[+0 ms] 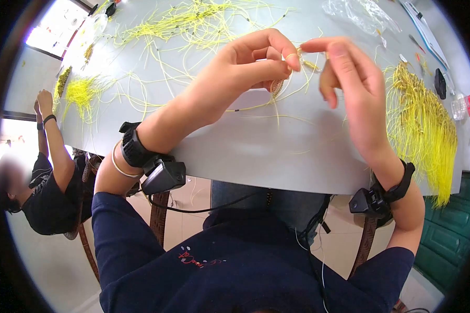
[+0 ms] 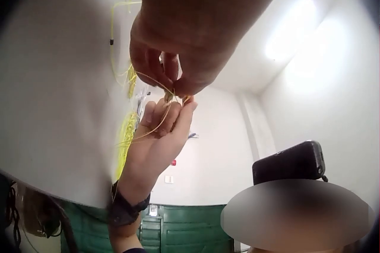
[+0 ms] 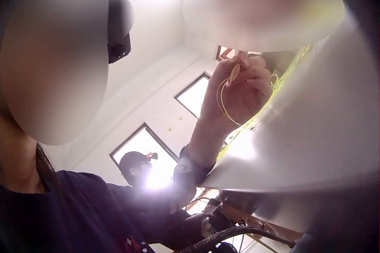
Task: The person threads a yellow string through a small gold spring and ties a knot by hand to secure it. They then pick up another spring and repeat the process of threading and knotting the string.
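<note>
My left hand (image 1: 250, 62) pinches a thin yellow cord between thumb and index finger, above the table. A gold, ribbed piece (image 3: 234, 74) like a wound coil hangs at its fingers, with a loop of yellow cord (image 3: 222, 102) below. In the head view this ribbed piece (image 1: 277, 88) shows under the left fingertips. Just right of them is a second small gold coil (image 1: 310, 65). Close by, my right hand (image 1: 355, 83) is blurred, its index finger stretched towards the left fingertips. I cannot tell whether its thumb and index finger grip the cord.
Loose yellow cords (image 1: 177, 23) with dark tips spread over the grey table (image 1: 235, 156). A yellow bundle (image 1: 81, 96) lies left, a large gold-topped bundle (image 1: 425, 130) right. A clear plastic bag (image 1: 360, 15) and a clipboard (image 1: 428, 31) lie behind. Another person (image 1: 49, 182) sits left.
</note>
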A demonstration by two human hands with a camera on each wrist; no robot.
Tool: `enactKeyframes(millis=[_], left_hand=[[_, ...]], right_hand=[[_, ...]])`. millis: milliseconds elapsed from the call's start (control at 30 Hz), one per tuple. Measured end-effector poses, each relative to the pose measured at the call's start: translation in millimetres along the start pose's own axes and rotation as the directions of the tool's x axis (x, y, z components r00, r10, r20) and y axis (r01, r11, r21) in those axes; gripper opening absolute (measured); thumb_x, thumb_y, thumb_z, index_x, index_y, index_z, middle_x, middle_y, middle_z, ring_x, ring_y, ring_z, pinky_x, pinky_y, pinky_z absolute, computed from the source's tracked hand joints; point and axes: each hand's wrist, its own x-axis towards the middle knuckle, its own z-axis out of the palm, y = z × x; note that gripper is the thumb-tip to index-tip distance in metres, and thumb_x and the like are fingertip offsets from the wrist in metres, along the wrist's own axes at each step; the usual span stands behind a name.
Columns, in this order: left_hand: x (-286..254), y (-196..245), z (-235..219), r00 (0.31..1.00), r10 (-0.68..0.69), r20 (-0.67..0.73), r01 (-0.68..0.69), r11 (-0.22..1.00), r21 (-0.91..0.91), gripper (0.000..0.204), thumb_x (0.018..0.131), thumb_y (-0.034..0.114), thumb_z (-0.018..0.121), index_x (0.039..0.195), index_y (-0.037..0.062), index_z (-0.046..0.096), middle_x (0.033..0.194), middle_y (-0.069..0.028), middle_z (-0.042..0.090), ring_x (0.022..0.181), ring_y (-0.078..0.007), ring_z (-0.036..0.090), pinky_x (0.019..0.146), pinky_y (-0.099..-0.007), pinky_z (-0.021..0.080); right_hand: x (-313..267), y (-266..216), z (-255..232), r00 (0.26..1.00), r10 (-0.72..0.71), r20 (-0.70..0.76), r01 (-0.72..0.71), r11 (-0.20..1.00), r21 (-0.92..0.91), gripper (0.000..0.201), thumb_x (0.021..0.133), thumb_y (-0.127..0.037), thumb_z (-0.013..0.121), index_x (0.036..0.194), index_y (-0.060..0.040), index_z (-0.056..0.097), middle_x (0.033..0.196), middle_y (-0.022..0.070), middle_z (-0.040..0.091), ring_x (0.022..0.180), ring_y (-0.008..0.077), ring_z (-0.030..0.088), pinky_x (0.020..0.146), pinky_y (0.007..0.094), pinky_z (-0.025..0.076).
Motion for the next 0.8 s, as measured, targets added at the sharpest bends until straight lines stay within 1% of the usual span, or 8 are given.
enactKeyframes(millis=[333, 400, 467, 500, 567, 667, 733, 800], left_hand=[[1, 2, 6, 0.999, -0.031, 0.043, 0.033, 0.998, -0.054, 0.005, 0.089, 0.014, 0.053, 0.092, 0.0131, 0.049, 0.079, 0.0041, 0.046, 0.069, -0.0051, 0.039, 0.061, -0.0195, 0.033], [2, 2, 5, 0.997, -0.05, 0.05, 0.06, 0.971, -0.231, 0.006, 0.089, 0.016, 0.052, 0.094, 0.0142, 0.049, 0.079, 0.0044, 0.046, 0.067, -0.0047, 0.038, 0.061, -0.0192, 0.032], [2, 3, 4, 0.998, -0.029, 0.055, 0.042, 0.963, -0.268, 0.007, 0.089, 0.017, 0.052, 0.095, 0.014, 0.05, 0.078, 0.0048, 0.046, 0.066, -0.0044, 0.037, 0.06, -0.0192, 0.032], [2, 4, 4, 0.998, -0.007, 0.059, 0.025, 0.952, -0.305, 0.008, 0.089, 0.017, 0.052, 0.096, 0.0138, 0.05, 0.078, 0.0052, 0.046, 0.064, -0.0041, 0.037, 0.06, -0.0192, 0.032], [1, 5, 4, 0.999, -0.025, 0.038, 0.032, 0.978, -0.206, 0.013, 0.088, 0.019, 0.054, 0.099, 0.0129, 0.052, 0.076, 0.0056, 0.046, 0.062, -0.0036, 0.036, 0.059, -0.019, 0.032], [1, 10, 5, 0.997, -0.071, 0.011, 0.071, 0.997, -0.015, 0.022, 0.085, 0.022, 0.058, 0.104, 0.0103, 0.054, 0.073, 0.0063, 0.046, 0.061, -0.0028, 0.037, 0.058, -0.0182, 0.032], [1, 12, 6, 0.995, -0.102, 0.004, 0.102, 0.992, 0.073, 0.027, 0.084, 0.024, 0.059, 0.106, 0.0086, 0.055, 0.071, 0.0066, 0.046, 0.061, -0.0025, 0.039, 0.057, -0.0177, 0.033], [0, 12, 6, 0.992, -0.121, 0.022, 0.117, 0.983, 0.139, 0.03, 0.082, 0.024, 0.061, 0.106, 0.0066, 0.057, 0.07, 0.0066, 0.047, 0.063, -0.0019, 0.042, 0.055, -0.0165, 0.033]], right_hand=[[2, 9, 0, 0.994, -0.008, 0.111, 0.012, 0.999, -0.033, 0.014, 0.083, -0.017, 0.062, 0.088, -0.0037, 0.064, 0.073, -0.0016, 0.058, 0.06, 0.0029, 0.045, 0.052, 0.0177, 0.035], [2, 7, 1, 0.994, 0.014, 0.107, -0.015, 1.0, 0.01, 0.015, 0.083, -0.018, 0.062, 0.089, -0.0039, 0.064, 0.072, -0.0021, 0.057, 0.059, 0.0031, 0.044, 0.052, 0.0181, 0.035], [0, 5, 3, 0.968, 0.164, 0.192, -0.232, 0.879, 0.417, 0.02, 0.087, -0.024, 0.056, 0.091, -0.0049, 0.06, 0.064, -0.0047, 0.047, 0.057, 0.0046, 0.041, 0.052, 0.0199, 0.034], [4, 6, -1, 0.967, 0.164, 0.192, -0.232, 0.879, 0.417, 0.02, 0.087, -0.024, 0.056, 0.091, -0.0049, 0.06, 0.064, -0.0047, 0.047, 0.057, 0.0046, 0.041, 0.052, 0.0199, 0.034], [13, 10, -14, 0.797, 0.006, 0.604, -0.473, 0.628, 0.618, 0.024, 0.091, -0.03, 0.047, 0.093, -0.0066, 0.056, 0.063, -0.0053, 0.037, 0.06, 0.0072, 0.042, 0.054, 0.0212, 0.036], [9, -4, -15, 0.848, -0.08, 0.524, -0.363, 0.633, 0.684, 0.012, 0.091, -0.022, 0.049, 0.089, -0.0107, 0.045, 0.068, -0.003, 0.034, 0.063, 0.0086, 0.041, 0.05, 0.0218, 0.037], [10, -7, -16, 0.874, -0.085, 0.479, -0.336, 0.607, 0.721, 0.009, 0.092, -0.019, 0.046, 0.094, -0.0103, 0.044, 0.072, -0.0022, 0.037, 0.069, 0.0109, 0.045, 0.059, 0.0225, 0.042], [13, -7, -14, 0.989, -0.012, 0.146, -0.1, 0.672, 0.734, 0.008, 0.093, -0.015, 0.043, 0.098, -0.0092, 0.043, 0.074, -0.0013, 0.04, 0.076, 0.0131, 0.048, 0.074, 0.0233, 0.044]])
